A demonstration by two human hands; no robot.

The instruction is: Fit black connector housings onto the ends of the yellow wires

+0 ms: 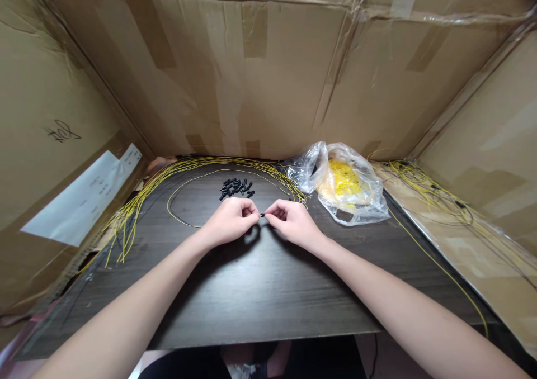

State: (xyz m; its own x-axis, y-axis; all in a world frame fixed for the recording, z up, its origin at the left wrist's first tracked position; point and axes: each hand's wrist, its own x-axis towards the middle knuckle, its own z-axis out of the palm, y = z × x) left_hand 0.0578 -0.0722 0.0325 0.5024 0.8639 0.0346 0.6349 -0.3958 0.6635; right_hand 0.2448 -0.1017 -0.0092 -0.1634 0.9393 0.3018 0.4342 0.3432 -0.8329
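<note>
My left hand (235, 220) and my right hand (293, 221) face each other over the middle of the dark table, both closed in a pinch. A small black part (262, 215) bridges the gap between their fingertips, and both hands seem to grip it. Its exact kind is too small to make out. Just behind my left hand lies a loose pile of small black plastic parts (235, 188). A thin yellow wire (168, 200) loops around this pile, and one end runs toward my left wrist.
Long yellow wires (201, 162) lie bundled along the table's back and left side. A clear plastic bag (356, 214) holding small yellow pieces (344, 176) sits back right. More yellow wires (432, 192) rest on cardboard at the right. Cardboard walls (272, 88) enclose the table (251, 306).
</note>
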